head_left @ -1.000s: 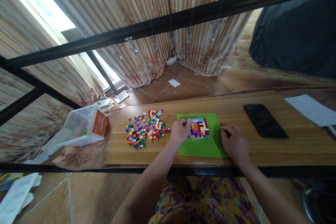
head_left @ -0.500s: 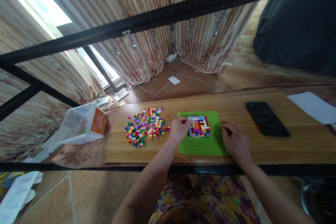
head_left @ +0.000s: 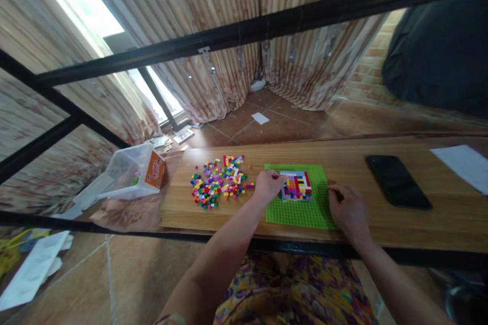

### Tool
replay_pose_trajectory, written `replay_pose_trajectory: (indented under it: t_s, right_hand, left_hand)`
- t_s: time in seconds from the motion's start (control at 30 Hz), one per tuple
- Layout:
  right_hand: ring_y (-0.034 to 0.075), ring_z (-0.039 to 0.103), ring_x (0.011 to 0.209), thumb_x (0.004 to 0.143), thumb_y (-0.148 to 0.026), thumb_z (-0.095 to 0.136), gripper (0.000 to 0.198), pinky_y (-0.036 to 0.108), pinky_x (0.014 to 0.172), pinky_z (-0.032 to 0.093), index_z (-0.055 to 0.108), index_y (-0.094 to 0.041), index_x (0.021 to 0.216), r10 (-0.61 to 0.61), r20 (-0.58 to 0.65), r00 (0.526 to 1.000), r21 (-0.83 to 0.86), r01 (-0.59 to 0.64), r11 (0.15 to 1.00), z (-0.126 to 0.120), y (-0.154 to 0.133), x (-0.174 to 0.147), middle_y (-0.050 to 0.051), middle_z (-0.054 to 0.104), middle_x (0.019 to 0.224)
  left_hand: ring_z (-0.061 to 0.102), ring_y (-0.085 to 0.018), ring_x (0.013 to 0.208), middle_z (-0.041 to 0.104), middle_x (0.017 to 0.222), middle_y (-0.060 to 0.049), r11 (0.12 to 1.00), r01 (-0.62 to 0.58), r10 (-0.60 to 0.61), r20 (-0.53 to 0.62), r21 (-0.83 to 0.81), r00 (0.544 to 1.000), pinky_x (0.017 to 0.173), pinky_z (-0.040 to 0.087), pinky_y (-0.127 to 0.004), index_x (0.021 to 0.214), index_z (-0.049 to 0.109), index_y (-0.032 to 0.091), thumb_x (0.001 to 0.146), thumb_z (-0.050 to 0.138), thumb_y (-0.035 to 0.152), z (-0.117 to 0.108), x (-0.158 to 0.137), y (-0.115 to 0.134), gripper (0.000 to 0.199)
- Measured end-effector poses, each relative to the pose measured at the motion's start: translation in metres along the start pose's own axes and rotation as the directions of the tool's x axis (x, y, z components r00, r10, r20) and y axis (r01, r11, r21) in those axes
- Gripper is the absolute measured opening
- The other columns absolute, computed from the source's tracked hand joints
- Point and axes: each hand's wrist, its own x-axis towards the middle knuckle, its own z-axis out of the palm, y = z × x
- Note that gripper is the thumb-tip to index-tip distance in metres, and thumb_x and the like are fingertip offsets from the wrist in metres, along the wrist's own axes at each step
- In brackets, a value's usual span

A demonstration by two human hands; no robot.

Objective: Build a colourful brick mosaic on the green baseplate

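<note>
A green studded baseplate lies flat on the wooden board. On its upper middle sits a rectangular patch of toy building bricks in red, yellow, white, purple and blue, edged partly in light blue and red. My left hand reaches over the baseplate's left side, thumb and finger pinched at the patch's upper left; whatever is between the fingertips is hidden or too small to name. At the plate's right edge, my right hand has curled fingers, their tips against that edge.
Loose bricks spread left of the baseplate. Farther left is a clear plastic bin with an orange label. A black phone and white paper lie right. A black metal bar crosses beyond the wooden board.
The whole view has shifted, so things appear slightly farther right. Both hands keep nearly the same places at the baseplate, the left pinching by the patch, the right at the edge.
</note>
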Motion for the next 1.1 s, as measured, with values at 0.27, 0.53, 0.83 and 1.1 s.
replay_pose_trajectory:
  t_s: [0.27,0.53,0.83,1.1]
  right_hand:
    - [0.024,0.064,0.083,0.085,-0.031,0.046,0.026,0.038,0.077,0.050,0.068,-0.018,0.084,-0.037,-0.007,0.999,-0.034,0.036,0.999,0.004,0.010,0.000,0.010,0.070,0.087]
    - [0.026,0.064,0.079,0.085,-0.034,0.047,0.025,0.039,0.069,0.049,0.068,-0.020,0.085,-0.030,-0.011,0.999,-0.043,0.029,0.999,0.004,0.014,-0.002,0.011,0.070,0.089]
    - [0.026,0.065,0.082,0.085,-0.033,0.047,0.025,0.038,0.071,0.050,0.068,-0.019,0.084,-0.031,0.007,0.999,-0.062,0.031,0.998,0.002,0.011,-0.002,0.010,0.070,0.087]
    - [0.025,0.065,0.083,0.086,-0.031,0.048,0.024,0.037,0.073,0.050,0.068,-0.018,0.084,-0.027,-0.017,0.999,-0.038,0.027,0.999,0.003,0.009,-0.002,0.010,0.070,0.086]
  left_hand:
    - [0.054,-0.012,0.056,0.062,0.059,0.001,0.990,0.039,-0.046,-0.048,-0.135,0.998,0.055,0.038,-0.023,0.071,0.072,0.014,0.082,0.066,0.040,-0.003,-0.010,-0.004,0.029]
    - [0.066,-0.018,0.087,0.073,0.097,-0.007,0.941,0.050,0.083,-0.370,0.335,0.925,0.077,0.047,-0.027,0.097,0.071,0.019,0.088,0.052,0.016,-0.074,-0.032,-0.038,0.020]
    - [0.065,-0.028,0.098,0.069,0.105,-0.017,0.732,0.135,0.091,-0.292,0.667,0.952,0.081,0.050,-0.035,0.097,0.072,0.013,0.091,0.048,0.025,-0.096,-0.011,-0.037,0.028]
    - [0.066,-0.030,0.102,0.066,0.113,-0.019,0.720,0.184,-0.001,-0.265,0.669,0.964,0.081,0.051,-0.036,0.103,0.071,0.013,0.091,0.046,0.020,-0.092,-0.007,-0.033,0.029]
